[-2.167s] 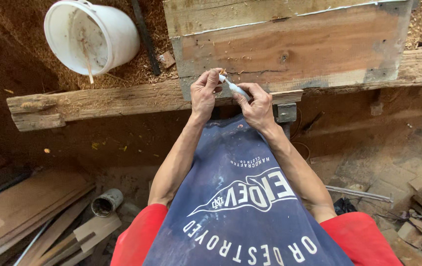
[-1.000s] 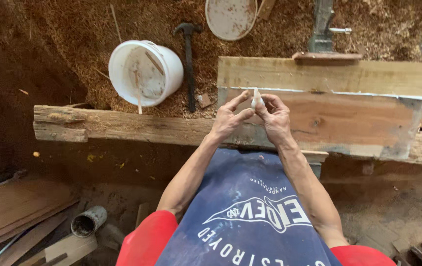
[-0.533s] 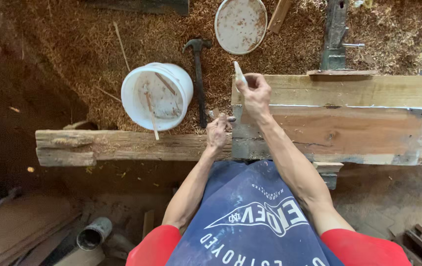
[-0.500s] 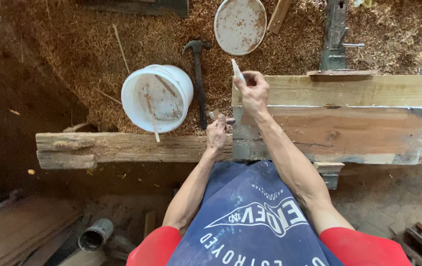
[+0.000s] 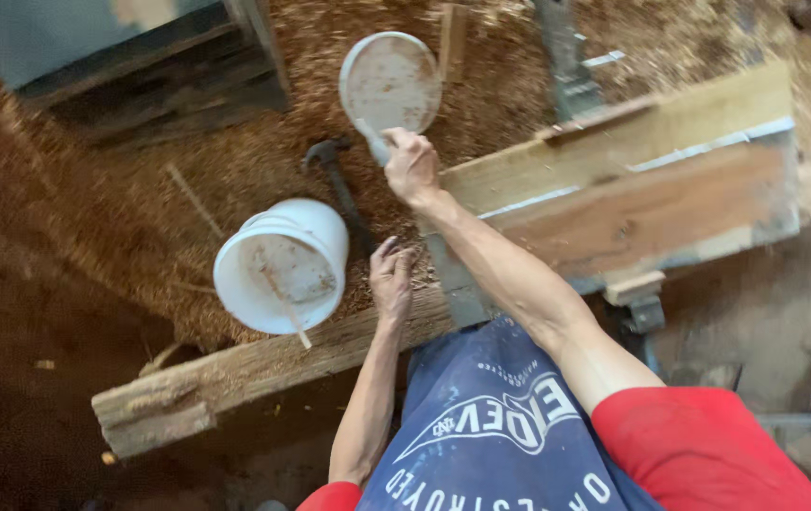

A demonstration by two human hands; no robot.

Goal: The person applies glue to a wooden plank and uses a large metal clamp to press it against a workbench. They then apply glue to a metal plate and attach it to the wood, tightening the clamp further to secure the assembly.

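Sawdust covers the floor (image 5: 188, 189) beyond the plank (image 5: 670, 203). My right hand (image 5: 412, 166) is closed around a small white stick (image 5: 372, 144), likely light, stiff and brittle, so I grip mid-length. My left hand (image 5: 392, 279) rests open on the beam (image 5: 264, 364), beside the bucket (image 5: 282, 265).

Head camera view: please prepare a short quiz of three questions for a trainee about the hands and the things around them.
1. True or false: the right hand holds a small white object.
2. Which thing lies between the white bucket and the clamped boards? A) a hammer B) a saw C) a drill
3. Fill in: the left hand rests on the edge of the rough wooden ____.

Key
1. True; the white object points toward the round lid on the sawdust.
2. A; the hammer lies on the sawdust.
3. Beam; the beam runs under the bucket.
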